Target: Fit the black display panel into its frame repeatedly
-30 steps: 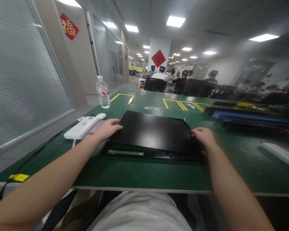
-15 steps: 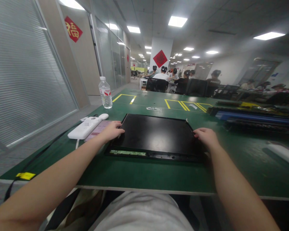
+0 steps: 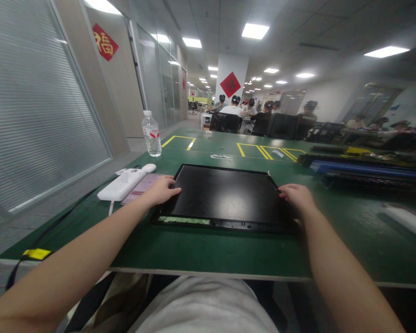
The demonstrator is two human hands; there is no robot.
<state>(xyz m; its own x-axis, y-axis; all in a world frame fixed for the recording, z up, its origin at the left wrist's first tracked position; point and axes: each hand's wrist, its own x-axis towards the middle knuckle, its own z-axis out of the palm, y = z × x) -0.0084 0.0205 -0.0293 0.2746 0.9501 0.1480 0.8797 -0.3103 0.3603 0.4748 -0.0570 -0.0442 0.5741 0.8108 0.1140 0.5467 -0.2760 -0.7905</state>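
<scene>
A black LCD screen panel (image 3: 225,194) lies face up in a thin dark frame on the green table (image 3: 208,252). Along its near edge a strip of green circuit board (image 3: 184,220) is exposed. At the panel's left edge, my left hand (image 3: 163,188) pinches the rim, its thumb over the top face. My right hand (image 3: 296,195) grips the right edge with bent fingers. The fingertips under both edges are hidden.
To the left are a white power strip (image 3: 119,185), a pink-printed sheet (image 3: 140,188) and a water bottle (image 3: 151,134). Dark and blue parts (image 3: 360,169) are piled at the right, with a white object (image 3: 407,222) nearer. Several people sit at far tables.
My left thumb reaches slightly farther in over the panel's face. The panel and my right hand are almost unmoved.
</scene>
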